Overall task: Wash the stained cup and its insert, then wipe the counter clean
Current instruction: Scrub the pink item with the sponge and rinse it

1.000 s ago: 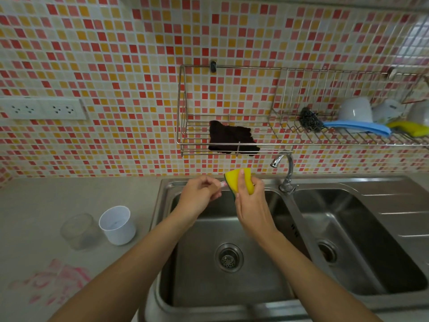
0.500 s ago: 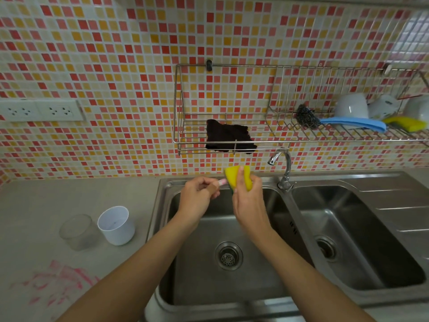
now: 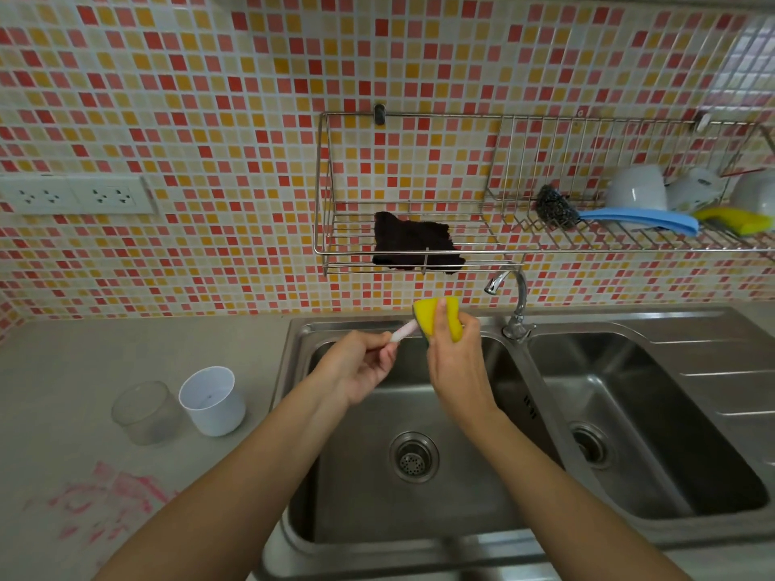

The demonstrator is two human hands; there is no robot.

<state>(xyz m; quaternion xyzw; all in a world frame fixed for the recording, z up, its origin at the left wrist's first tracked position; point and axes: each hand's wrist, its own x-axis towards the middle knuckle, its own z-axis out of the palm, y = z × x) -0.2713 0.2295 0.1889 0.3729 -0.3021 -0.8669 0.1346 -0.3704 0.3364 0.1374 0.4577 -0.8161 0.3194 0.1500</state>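
Observation:
Over the left sink basin (image 3: 495, 513) my right hand (image 3: 457, 362) grips a yellow sponge (image 3: 436, 318) folded around the end of a thin pale pink stick (image 3: 403, 331). My left hand (image 3: 356, 369) holds the other end of that stick. On the grey counter (image 3: 126, 350) to the left stand a white cup insert (image 3: 211, 400) and a clear plastic cup (image 3: 144, 413), side by side and upright. Pink stains (image 3: 105, 503) smear the counter in front of them.
A chrome tap (image 3: 513, 301) stands between the two basins; the right basin (image 3: 654, 446) is beside it. A wall rack (image 3: 419, 262) above holds a dark cloth (image 3: 413, 245), a steel scourer (image 3: 553, 205), a blue tool (image 3: 641, 218), white cups and another sponge. Wall sockets (image 3: 75, 195) are at left.
My hands stay together above the left basin; the left hand has opened slightly downward, so more of the pink stick shows beside the sponge. The view has shifted a little.

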